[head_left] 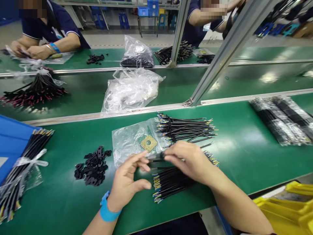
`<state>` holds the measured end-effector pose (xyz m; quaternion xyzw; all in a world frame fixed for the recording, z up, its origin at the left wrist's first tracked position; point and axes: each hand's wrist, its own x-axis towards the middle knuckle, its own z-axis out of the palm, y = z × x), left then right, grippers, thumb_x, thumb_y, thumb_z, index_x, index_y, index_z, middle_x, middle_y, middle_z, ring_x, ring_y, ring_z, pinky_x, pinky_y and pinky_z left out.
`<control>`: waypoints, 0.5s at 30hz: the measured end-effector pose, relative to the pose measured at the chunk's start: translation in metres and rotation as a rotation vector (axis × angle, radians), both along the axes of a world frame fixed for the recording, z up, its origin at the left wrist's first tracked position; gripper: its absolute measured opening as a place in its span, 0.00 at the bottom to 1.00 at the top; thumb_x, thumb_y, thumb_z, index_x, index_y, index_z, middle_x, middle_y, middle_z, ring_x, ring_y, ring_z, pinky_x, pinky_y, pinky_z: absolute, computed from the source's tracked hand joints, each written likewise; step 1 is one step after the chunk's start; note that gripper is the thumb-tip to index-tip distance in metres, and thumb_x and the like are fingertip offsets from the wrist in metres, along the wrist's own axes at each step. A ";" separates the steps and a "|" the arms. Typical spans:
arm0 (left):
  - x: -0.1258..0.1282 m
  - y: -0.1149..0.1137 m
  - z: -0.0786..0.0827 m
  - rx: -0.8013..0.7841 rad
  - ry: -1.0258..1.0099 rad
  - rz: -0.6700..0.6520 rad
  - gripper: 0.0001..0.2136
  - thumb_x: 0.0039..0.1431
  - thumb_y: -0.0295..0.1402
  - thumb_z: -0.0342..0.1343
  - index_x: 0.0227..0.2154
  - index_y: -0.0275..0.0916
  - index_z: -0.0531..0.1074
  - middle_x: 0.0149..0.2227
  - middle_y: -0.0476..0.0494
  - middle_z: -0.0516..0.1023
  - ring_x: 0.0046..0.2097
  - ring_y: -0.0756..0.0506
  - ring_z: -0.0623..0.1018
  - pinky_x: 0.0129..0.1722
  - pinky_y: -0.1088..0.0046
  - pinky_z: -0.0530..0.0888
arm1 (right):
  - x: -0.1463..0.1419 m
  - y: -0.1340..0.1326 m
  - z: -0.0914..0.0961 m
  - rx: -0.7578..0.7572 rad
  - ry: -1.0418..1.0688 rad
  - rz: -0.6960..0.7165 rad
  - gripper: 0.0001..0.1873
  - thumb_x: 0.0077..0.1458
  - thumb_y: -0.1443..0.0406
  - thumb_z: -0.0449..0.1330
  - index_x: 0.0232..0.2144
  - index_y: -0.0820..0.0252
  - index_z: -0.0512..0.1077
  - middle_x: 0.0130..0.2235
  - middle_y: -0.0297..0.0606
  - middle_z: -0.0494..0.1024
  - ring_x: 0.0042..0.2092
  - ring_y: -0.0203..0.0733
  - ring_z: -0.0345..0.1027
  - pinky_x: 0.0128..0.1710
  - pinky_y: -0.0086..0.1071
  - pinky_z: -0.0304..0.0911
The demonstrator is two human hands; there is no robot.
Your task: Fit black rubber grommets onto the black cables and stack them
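My right hand is closed in a pinch around a black cable, with a small dark piece at its fingertips, blurred by motion. My left hand, wearing a blue wristband, is open beside the cable's end, thumb and fingers apart. Beneath the hands lies a bundle of black cables with coloured wire ends. Farther back is a second row of cables with black pieces near their left ends. Left of my left hand sits a pile of small black parts.
A clear plastic bag carries a yellowish perforated square. A tied cable bundle leans by a blue bin at left. Wrapped black bundles lie at right, above a yellow crate. Metal posts and co-workers stand beyond.
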<state>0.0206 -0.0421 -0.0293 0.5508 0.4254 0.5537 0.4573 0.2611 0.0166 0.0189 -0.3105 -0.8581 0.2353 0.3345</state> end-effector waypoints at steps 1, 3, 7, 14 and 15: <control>-0.003 0.000 -0.001 -0.003 -0.044 0.050 0.31 0.45 0.45 0.75 0.55 0.53 0.78 0.38 0.47 0.81 0.33 0.50 0.81 0.37 0.76 0.80 | 0.010 0.008 0.000 0.099 -0.043 -0.081 0.08 0.69 0.64 0.59 0.41 0.62 0.77 0.37 0.37 0.81 0.39 0.36 0.73 0.43 0.29 0.66; -0.009 -0.001 -0.004 0.006 -0.081 0.154 0.28 0.49 0.44 0.73 0.55 0.52 0.78 0.37 0.48 0.81 0.32 0.51 0.80 0.36 0.78 0.79 | 0.029 0.024 -0.004 0.202 -0.174 -0.178 0.08 0.69 0.64 0.58 0.43 0.61 0.77 0.40 0.38 0.82 0.42 0.38 0.74 0.45 0.33 0.65; -0.016 -0.002 -0.011 0.016 -0.034 0.297 0.19 0.56 0.42 0.69 0.50 0.44 0.80 0.35 0.47 0.79 0.32 0.50 0.79 0.35 0.77 0.79 | 0.044 0.051 -0.024 0.169 -0.455 -0.310 0.07 0.66 0.64 0.62 0.43 0.57 0.80 0.40 0.39 0.82 0.43 0.43 0.74 0.45 0.38 0.63; -0.025 -0.014 0.013 0.018 -0.029 0.405 0.14 0.63 0.43 0.62 0.46 0.41 0.78 0.39 0.46 0.80 0.40 0.46 0.80 0.43 0.70 0.80 | 0.044 0.033 0.008 0.142 -0.328 -0.428 0.11 0.62 0.61 0.66 0.46 0.57 0.79 0.43 0.41 0.82 0.45 0.46 0.75 0.48 0.41 0.67; -0.031 -0.017 0.021 0.021 -0.041 0.395 0.15 0.65 0.45 0.60 0.48 0.42 0.77 0.42 0.46 0.80 0.44 0.45 0.80 0.46 0.69 0.79 | 0.048 0.022 0.022 0.140 -0.165 -0.446 0.14 0.64 0.59 0.64 0.50 0.56 0.78 0.47 0.42 0.81 0.49 0.46 0.74 0.52 0.42 0.67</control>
